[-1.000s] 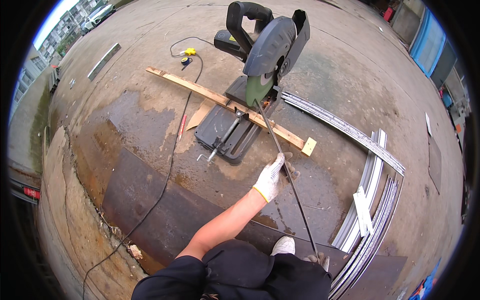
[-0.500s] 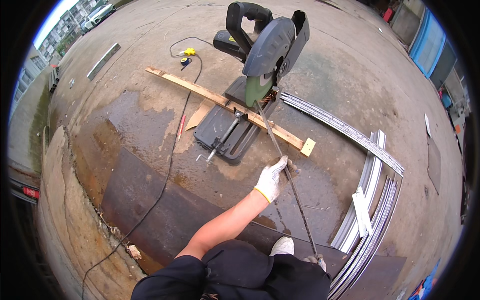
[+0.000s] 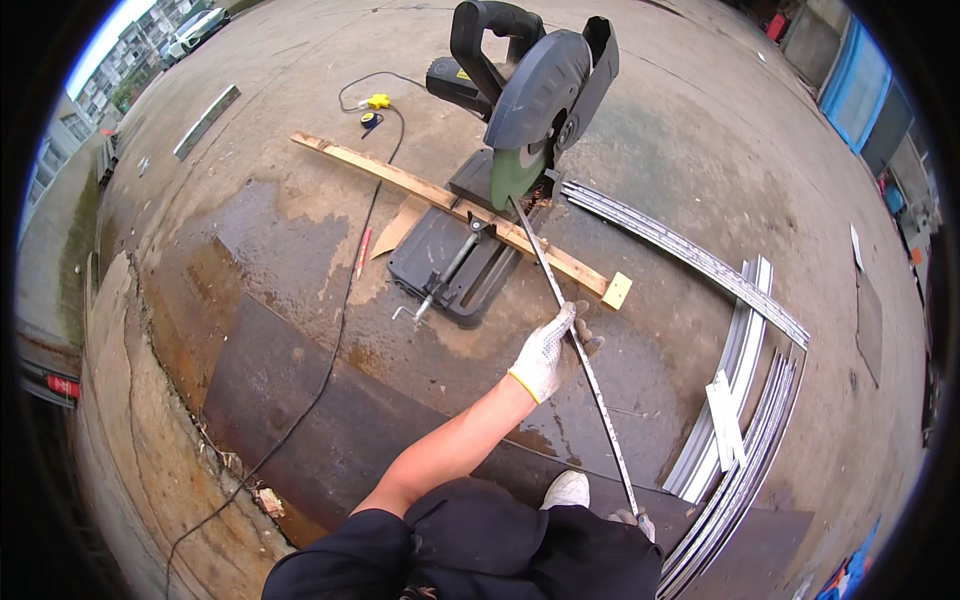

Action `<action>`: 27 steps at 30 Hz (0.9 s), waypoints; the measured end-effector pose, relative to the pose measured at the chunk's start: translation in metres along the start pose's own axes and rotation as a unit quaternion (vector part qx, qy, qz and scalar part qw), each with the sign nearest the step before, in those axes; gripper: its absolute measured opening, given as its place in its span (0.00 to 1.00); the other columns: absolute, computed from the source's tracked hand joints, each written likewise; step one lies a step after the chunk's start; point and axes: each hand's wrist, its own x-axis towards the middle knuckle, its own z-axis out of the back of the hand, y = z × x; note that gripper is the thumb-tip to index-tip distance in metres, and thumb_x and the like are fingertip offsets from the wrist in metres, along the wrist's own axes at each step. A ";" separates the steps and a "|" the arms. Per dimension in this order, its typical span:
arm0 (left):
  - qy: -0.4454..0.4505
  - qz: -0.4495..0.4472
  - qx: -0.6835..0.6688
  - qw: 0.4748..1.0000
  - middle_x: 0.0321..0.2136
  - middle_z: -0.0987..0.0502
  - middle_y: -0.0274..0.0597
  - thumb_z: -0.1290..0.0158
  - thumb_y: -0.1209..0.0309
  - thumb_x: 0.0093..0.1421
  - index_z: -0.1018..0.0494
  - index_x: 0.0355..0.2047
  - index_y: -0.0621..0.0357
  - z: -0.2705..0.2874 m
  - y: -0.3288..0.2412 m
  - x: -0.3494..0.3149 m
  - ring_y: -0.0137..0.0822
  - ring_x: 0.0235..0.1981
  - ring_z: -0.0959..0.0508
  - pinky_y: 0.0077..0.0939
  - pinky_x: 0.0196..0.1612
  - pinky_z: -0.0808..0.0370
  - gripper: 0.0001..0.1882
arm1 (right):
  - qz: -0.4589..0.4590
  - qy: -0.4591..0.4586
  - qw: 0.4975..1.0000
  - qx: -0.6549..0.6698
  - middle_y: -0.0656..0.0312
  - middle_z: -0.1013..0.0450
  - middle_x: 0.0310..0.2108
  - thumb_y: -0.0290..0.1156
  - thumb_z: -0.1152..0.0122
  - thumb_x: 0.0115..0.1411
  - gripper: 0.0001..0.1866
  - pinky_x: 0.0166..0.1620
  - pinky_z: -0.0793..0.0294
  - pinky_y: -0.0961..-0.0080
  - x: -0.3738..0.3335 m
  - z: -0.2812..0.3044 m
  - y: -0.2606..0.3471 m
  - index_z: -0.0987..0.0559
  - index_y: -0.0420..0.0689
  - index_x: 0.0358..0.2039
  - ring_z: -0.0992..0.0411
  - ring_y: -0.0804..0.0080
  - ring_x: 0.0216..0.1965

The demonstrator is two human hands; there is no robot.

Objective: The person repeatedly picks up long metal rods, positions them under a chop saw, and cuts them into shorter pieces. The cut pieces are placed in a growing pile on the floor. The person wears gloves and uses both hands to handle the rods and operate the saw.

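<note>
My left hand (image 3: 545, 352), in a white knit glove, is closed around a long thin metal strip (image 3: 601, 410) near its middle. The far end of the strip reaches the cut-off saw (image 3: 540, 90), where the green lower guard hides the contact. Some orange sparks or grit show beside the guard. Close to my dark-clothed leg, my right hand (image 3: 642, 522), also gloved, is closed on the strip's near end; the clothing hides part of it. Under the strip, a wooden batten (image 3: 420, 188) lies across the saw's black base (image 3: 450, 275).
Bundled metal profiles (image 3: 690, 255) and more strips (image 3: 735, 500) lie to the right. A black cable (image 3: 340, 340) runs along the left past a yellow connector (image 3: 378, 101), a tape measure (image 3: 370, 121) and a red marker (image 3: 363, 250). Dark sheet metal (image 3: 290, 390) covers wet concrete.
The strip has rolled, showing a lighter face instead of a dark one. My left hand has turned and risen slightly with it. Fewer sparks show at the saw.
</note>
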 end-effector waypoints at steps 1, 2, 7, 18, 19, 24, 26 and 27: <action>-0.011 0.000 0.000 1.000 0.23 0.26 0.33 0.46 0.61 0.70 0.26 0.46 0.57 -0.001 0.003 0.001 0.35 0.29 0.22 0.47 0.50 0.20 0.13 | -0.005 0.005 1.000 0.024 0.71 0.35 0.29 0.43 0.46 0.68 0.14 0.39 0.35 0.73 -0.003 0.009 0.002 0.19 0.51 0.46 0.38 0.77 0.31; -0.025 -0.005 0.002 1.000 0.24 0.25 0.34 0.46 0.61 0.69 0.26 0.44 0.57 0.001 0.002 0.002 0.35 0.29 0.21 0.47 0.50 0.20 0.12 | 0.017 -0.003 1.000 0.019 0.70 0.34 0.30 0.44 0.46 0.68 0.14 0.40 0.35 0.73 -0.001 0.003 -0.001 0.19 0.51 0.45 0.38 0.76 0.31; -0.044 -0.017 -0.023 0.999 0.27 0.22 0.37 0.45 0.62 0.69 0.24 0.35 0.55 0.008 0.009 0.002 0.40 0.31 0.19 0.48 0.50 0.20 0.11 | 0.080 -0.031 0.996 0.008 0.66 0.33 0.30 0.53 0.45 0.67 0.19 0.40 0.35 0.71 0.007 -0.048 -0.020 0.20 0.50 0.42 0.37 0.73 0.33; -0.037 0.000 -0.005 0.999 0.27 0.24 0.35 0.50 0.57 0.71 0.24 0.40 0.52 0.013 0.002 0.003 0.35 0.32 0.22 0.39 0.45 0.22 0.13 | -0.001 0.006 1.000 0.001 0.70 0.31 0.31 0.46 0.47 0.68 0.17 0.40 0.33 0.73 0.004 -0.005 -0.004 0.18 0.53 0.50 0.37 0.76 0.30; -0.034 0.005 -0.014 0.999 0.27 0.24 0.34 0.49 0.57 0.71 0.24 0.41 0.52 0.011 0.002 0.002 0.34 0.31 0.22 0.38 0.44 0.22 0.13 | -0.013 0.007 1.000 0.007 0.69 0.30 0.31 0.44 0.46 0.68 0.17 0.40 0.33 0.73 0.003 0.002 -0.001 0.18 0.53 0.51 0.37 0.77 0.30; -0.047 -0.005 0.012 0.999 0.25 0.25 0.34 0.44 0.57 0.68 0.23 0.38 0.55 -0.005 0.000 -0.001 0.32 0.28 0.23 0.38 0.42 0.21 0.14 | 0.056 -0.032 0.998 -0.006 0.68 0.30 0.33 0.50 0.48 0.69 0.20 0.40 0.34 0.73 0.007 -0.011 -0.012 0.18 0.53 0.51 0.36 0.75 0.31; -0.074 -0.005 0.012 0.997 0.25 0.25 0.35 0.42 0.58 0.67 0.24 0.36 0.55 -0.002 0.003 0.000 0.33 0.28 0.22 0.40 0.43 0.20 0.13 | 0.065 -0.077 0.995 -0.025 0.68 0.30 0.33 0.52 0.49 0.69 0.21 0.40 0.34 0.73 0.005 -0.018 -0.014 0.19 0.53 0.51 0.36 0.75 0.31; -0.087 -0.006 0.012 0.996 0.24 0.25 0.35 0.42 0.59 0.67 0.24 0.35 0.55 0.000 0.005 0.000 0.34 0.27 0.22 0.41 0.43 0.20 0.13 | 0.080 -0.095 0.991 -0.039 0.69 0.30 0.33 0.53 0.49 0.69 0.22 0.40 0.34 0.73 0.006 -0.060 -0.027 0.19 0.53 0.51 0.37 0.75 0.30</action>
